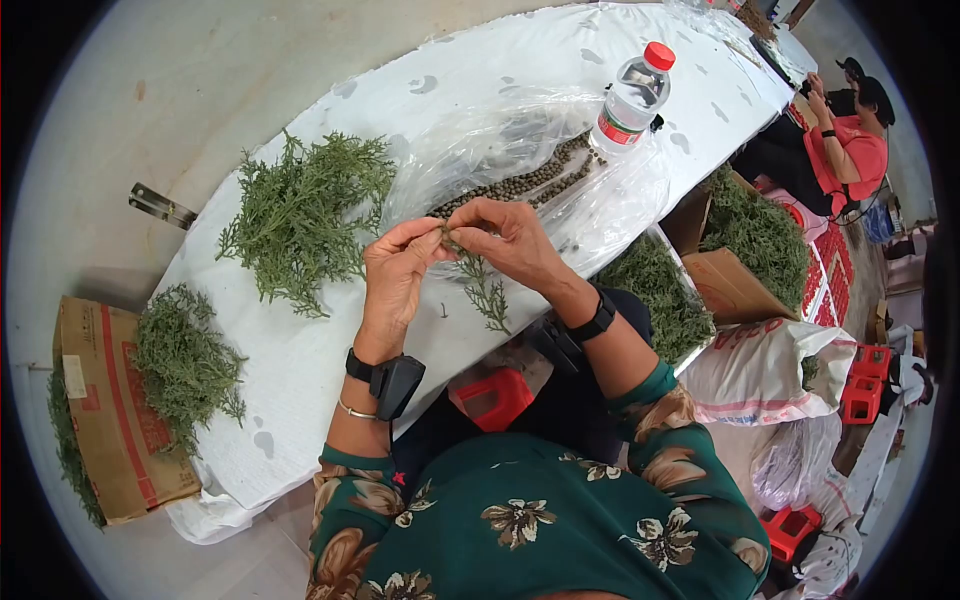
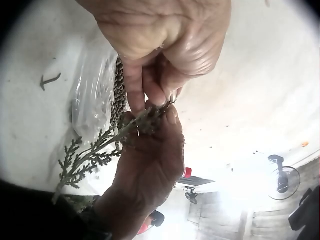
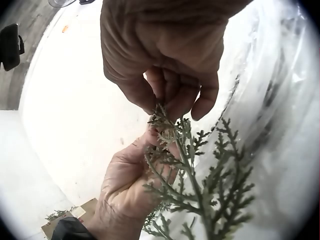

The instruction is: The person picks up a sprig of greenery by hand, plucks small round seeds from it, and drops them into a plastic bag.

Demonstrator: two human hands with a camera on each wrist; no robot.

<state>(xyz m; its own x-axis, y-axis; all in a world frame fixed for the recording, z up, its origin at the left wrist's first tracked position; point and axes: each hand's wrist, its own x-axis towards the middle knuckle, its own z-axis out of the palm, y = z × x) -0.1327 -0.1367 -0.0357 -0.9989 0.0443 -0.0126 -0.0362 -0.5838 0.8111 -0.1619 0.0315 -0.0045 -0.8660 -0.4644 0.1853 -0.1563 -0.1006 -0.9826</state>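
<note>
Both hands meet over the table's near side at the top end of a green cypress-like sprig (image 1: 487,295). My left hand (image 1: 400,275) pinches that end between thumb and fingers. From the other side my right hand (image 1: 510,245) pinches it too, fingertips touching the left ones. In the right wrist view the forked sprig (image 3: 200,190) hangs below the fingers, its scaly side twigs spread. Just beyond the hands, small round brown beads (image 1: 515,185) lie in rows on a clear plastic bag (image 1: 450,150). The fingertips partly hide the sprig's pinched end.
A pile of green sprigs (image 1: 305,210) lies on the white-covered table (image 1: 300,400) to the left. A red-capped bottle (image 1: 635,98) stands on the plastic. Sprig-filled cartons flank the table, one cardboard box (image 1: 125,410) at left. A seated person (image 1: 850,150) is at far right.
</note>
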